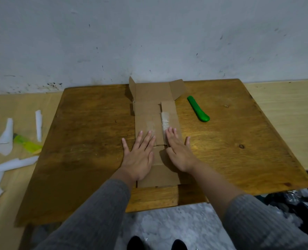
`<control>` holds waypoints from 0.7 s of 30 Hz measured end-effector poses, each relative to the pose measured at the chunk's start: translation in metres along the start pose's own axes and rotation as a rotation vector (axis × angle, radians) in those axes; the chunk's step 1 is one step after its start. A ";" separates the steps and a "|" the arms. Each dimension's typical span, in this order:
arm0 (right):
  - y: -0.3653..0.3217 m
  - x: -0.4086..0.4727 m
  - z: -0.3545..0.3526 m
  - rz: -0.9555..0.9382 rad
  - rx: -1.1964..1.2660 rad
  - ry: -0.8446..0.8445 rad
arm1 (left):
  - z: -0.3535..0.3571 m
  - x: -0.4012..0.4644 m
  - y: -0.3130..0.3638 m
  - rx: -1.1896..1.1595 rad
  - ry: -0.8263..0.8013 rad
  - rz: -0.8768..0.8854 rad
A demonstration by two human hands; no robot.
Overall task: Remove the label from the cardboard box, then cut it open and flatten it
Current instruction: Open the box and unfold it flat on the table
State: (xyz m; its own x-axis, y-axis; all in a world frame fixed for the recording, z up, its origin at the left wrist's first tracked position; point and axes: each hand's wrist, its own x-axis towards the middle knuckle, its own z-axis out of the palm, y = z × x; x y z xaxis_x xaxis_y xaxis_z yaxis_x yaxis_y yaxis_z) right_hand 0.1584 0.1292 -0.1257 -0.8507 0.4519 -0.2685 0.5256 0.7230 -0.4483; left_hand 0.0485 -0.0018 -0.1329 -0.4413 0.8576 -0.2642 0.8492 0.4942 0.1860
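The brown cardboard box lies opened out and nearly flat in the middle of the wooden table, its far flaps still tilted up near the wall. Strips of clear tape remain along its centre seam. My left hand lies palm down with fingers spread on the left panel of the cardboard. My right hand lies flat on the right panel, fingertips on the tape. A green utility knife rests on the table to the right of the box, apart from both hands.
A grey-white wall stands just behind the table. On the pale floor to the left lie several white paper strips and a yellow-green object. Dark clutter sits beyond the table's right front corner.
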 end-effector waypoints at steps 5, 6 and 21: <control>0.013 -0.009 -0.010 -0.028 0.215 0.086 | -0.002 -0.003 -0.005 -0.029 -0.026 0.027; 0.016 -0.011 -0.010 -0.055 0.177 0.105 | -0.002 -0.004 -0.006 -0.037 -0.024 0.033; 0.061 -0.022 -0.017 -0.394 -0.184 0.259 | -0.022 -0.025 -0.045 -0.079 -0.062 0.209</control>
State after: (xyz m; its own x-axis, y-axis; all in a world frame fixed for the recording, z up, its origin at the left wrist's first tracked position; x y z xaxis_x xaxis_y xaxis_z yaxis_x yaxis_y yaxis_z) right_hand 0.2099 0.1723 -0.1328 -0.9670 0.2241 0.1215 0.1777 0.9343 -0.3089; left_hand 0.0146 -0.0427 -0.1138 -0.2378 0.9333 -0.2692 0.8938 0.3188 0.3156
